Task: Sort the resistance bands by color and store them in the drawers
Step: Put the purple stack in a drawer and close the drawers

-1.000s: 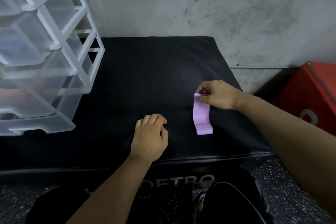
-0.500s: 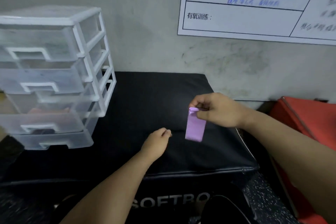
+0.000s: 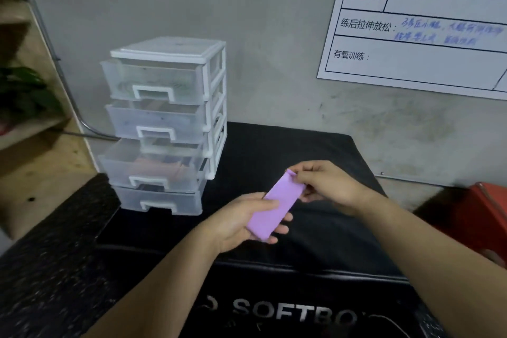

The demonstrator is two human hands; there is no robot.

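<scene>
You hold the purple band (image 3: 277, 207) in both hands, lifted above the black box (image 3: 288, 145) and touching nothing else. It lies flat and tilted, its upper end toward the right and its lower end toward you. Your left hand (image 3: 236, 223) is palm up beneath the lower half, with the thumb pressed on top of the band and the fingertips showing past its far edge, so it grips the band from under and over. Your right hand (image 3: 329, 186) pinches the upper end between thumb and curled fingers, and that end is slightly folded at the pinch. The drawers (image 3: 167, 118) stand on the left rear part of the box, well apart from your hands: a white frame with four clear drawers stacked one above another. The third drawer (image 3: 153, 170) from the top sticks out farther than the others and holds something pinkish orange; what it is you cannot tell through the plastic. The second drawer (image 3: 156, 123) has a faint bluish tint inside. The box front facing you carries pale lettering (image 3: 293, 311). Behind it is a grey wall (image 3: 247, 22) with a white chart (image 3: 428, 35) at the upper right, ruled in black and partly filled in blue handwriting. A red case (image 3: 477, 217) stands just right of the box, and a wooden shelf (image 3: 33, 167) with dark green leaves (image 3: 24, 93) is at the far left.
</scene>
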